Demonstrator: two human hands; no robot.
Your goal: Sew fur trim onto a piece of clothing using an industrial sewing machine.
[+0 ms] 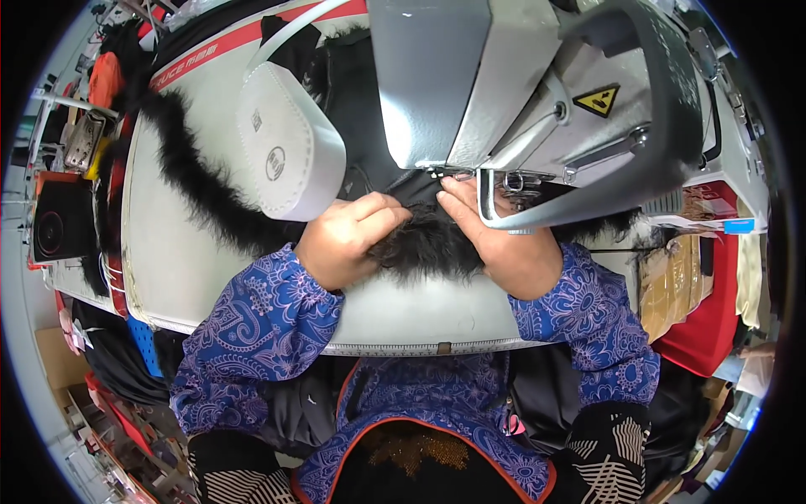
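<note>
Blue apron (420, 417): nearest to my camera, with orange edging, at the bottom of my view.
Machine head (432, 76): I see it as a big grey block from above; it covers part of the work area.
Curved grey arm (676, 92): it bends over the right side and, with its pale end, hides part of the right hand.
White box (294, 151): it stands out at the left of the machine head and blocks my look at the table behind it.
Black fur strip (428, 244): it lies on the pale table (411, 311), between both hands, just before the machine head; a long furry tail runs to the upper left.
Left hand (348, 239): its fingers are curled and grasp the edge of the black fur strip.
Right hand (512, 248): fingers are stretched toward the machine's foot, touching the work; whether they grip, I cannot tell.
Black cloth (357, 101): it lies behind the fur, partly covered.
Far left: a dark speaker (60, 227) and an orange bundle (104, 80).
Far right: a clear bag (672, 277) beside red cloth (714, 311).
</note>
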